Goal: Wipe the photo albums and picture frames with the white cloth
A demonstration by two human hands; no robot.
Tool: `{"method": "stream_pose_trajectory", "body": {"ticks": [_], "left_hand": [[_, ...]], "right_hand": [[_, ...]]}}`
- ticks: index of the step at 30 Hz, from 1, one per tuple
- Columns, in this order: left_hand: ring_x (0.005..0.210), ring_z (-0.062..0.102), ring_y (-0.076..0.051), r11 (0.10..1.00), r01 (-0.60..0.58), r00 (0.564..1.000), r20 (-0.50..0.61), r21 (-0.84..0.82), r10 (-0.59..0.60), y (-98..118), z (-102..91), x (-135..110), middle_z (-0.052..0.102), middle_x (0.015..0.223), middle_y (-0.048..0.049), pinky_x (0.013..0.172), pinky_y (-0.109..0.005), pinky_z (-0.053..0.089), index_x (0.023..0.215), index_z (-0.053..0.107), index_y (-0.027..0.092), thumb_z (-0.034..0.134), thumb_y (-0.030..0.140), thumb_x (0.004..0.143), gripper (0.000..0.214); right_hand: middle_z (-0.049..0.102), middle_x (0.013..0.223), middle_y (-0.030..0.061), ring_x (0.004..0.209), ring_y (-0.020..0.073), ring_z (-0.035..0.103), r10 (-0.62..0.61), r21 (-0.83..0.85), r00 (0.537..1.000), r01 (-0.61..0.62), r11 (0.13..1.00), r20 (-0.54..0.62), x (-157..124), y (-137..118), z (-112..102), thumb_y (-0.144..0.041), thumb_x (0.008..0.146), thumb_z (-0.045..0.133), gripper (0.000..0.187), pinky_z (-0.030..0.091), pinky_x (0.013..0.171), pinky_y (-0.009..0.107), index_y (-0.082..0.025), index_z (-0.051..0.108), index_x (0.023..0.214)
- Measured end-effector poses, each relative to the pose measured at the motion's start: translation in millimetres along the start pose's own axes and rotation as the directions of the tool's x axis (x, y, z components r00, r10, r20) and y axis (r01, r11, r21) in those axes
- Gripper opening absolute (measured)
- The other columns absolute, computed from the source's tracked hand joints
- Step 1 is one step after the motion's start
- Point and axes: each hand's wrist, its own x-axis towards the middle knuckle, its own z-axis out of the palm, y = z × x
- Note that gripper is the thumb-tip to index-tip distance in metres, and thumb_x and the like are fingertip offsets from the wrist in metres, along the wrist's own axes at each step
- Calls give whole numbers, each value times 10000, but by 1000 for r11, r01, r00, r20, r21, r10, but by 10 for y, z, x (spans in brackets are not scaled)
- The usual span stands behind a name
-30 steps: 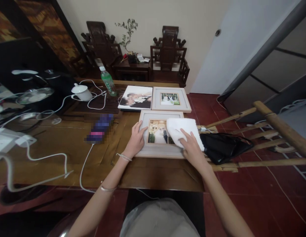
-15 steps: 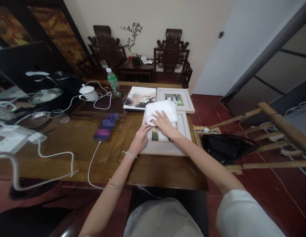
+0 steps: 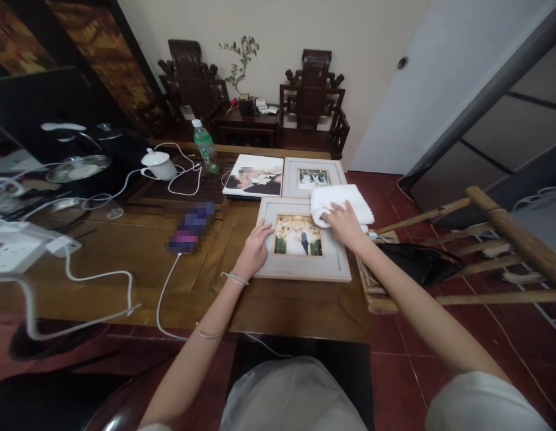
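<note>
L hand point(image 3: 254, 248) flat, fingers spread, pressing left edge of near picture frame point(image 3: 303, 246) on wooden table point(image 3: 125, 263), R hand point(image 3: 345, 222) palm-down w/ fingers together on white cloth point(image 3: 339, 203) at frame's top-right corner, 2nd frame point(image 3: 312, 177) & photo print point(image 3: 254, 175) just behind, black bag point(image 3: 416, 263) to right.

cloth point(image 3: 337, 194) part-hidden (right hand point(image 3: 346, 224)), device point(image 3: 191, 226) pixelated

your left hand point(image 3: 253, 251) lies palm down, fingers spread flat and pointing toward 1 o'clock, its bare forearm reaching in from 7 o'clock. your right hand point(image 3: 345, 222) is palm down too, fingers loosely extended toward 10 o'clock, arm stretched out from 4 o'clock.
</note>
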Motion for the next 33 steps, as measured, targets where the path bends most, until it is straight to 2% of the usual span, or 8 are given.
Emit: {"method": "stream_pose_trajectory", "body": {"ticks": [4, 8, 11, 14, 20, 23, 27, 33], "left_hand": [[1350, 373, -236, 1000, 24, 1000, -1, 3, -24, 10, 2, 0, 579, 1249, -117, 1116, -498, 332, 1132, 567, 146, 352, -53, 750, 482], [1367, 343, -230, 999, 47, 998, 44, -2, -47, 33, -36, 10, 560, 1284, -112, 1127, -505, 310, 1165, 555, 154, 349, -35, 770, 484], [1368, 342, -227, 998, 68, 995, 77, -15, -67, 42, -76, 25, 541, 1312, -109, 1131, -507, 297, 1193, 540, 160, 345, -10, 791, 478], [1367, 344, -227, 997, 74, 993, 99, -32, -71, 48, -107, 45, 535, 1322, -117, 1131, -500, 294, 1173, 548, 152, 332, 8, 810, 446], [1354, 370, -217, 997, 74, 993, 98, -23, -72, 59, -126, 63, 535, 1329, -106, 1122, -478, 311, 1144, 558, 161, 333, 12, 816, 425], [1359, 362, -217, 997, 80, 992, 98, -17, -78, 54, -127, 62, 530, 1336, -109, 1126, -469, 307, 1149, 557, 156, 342, 12, 810, 427], [1360, 360, -217, 996, 89, 991, 99, -26, -86, 53, -126, 57, 510, 1356, -110, 1126, -476, 303, 1148, 557, 154, 344, 16, 802, 429], [1386, 308, -214, 993, 110, 989, 99, -44, -105, 56, -106, 38, 449, 1414, -104, 1141, -481, 275, 1195, 542, 166, 335, 34, 817, 451]], "right_hand": [[526, 1354, 137, 1335, 311, 345, -67, 25, 998, 66, 997, 19, -445, -105, 5, 60, 752, 455, 434, 230, 1073, 544, -154, 654, 1072], [528, 1349, 149, 1331, 334, 353, -103, 118, 994, 99, 988, 30, -956, -368, -70, 74, 675, 467, 458, 252, 1079, 539, -139, 669, 1026], [534, 1349, 126, 1339, 314, 349, -121, 203, 992, 114, 973, 22, -1151, -427, -115, 88, 616, 451, 543, 265, 1082, 523, -158, 656, 1054], [559, 1323, 123, 1349, 285, 339, -100, 257, 995, 92, 962, 16, -1064, -351, -101, 87, 588, 446, 602, 276, 1082, 492, -160, 634, 1103], [561, 1298, 179, 1330, 296, 366, -39, 221, 999, 41, 974, -12, -486, -91, 14, 75, 643, 425, 540, 300, 1059, 476, -106, 630, 1108], [516, 1349, 180, 1346, 295, 336, -34, 224, 999, 40, 974, -32, -352, -24, 83, 79, 652, 422, 554, 280, 1068, 486, -105, 614, 1139], [479, 1390, 166, 1373, 303, 278, -90, 264, 996, 86, 961, 1, -529, -62, 99, 100, 606, 419, 624, 235, 1089, 527, -102, 596, 1169], [445, 1430, 111, 1396, 286, 233, -172, 403, 981, 124, 907, 85, -1148, -308, -98, 94, 574, 389, 623, 208, 1120, 533, -150, 631, 1094]]}}
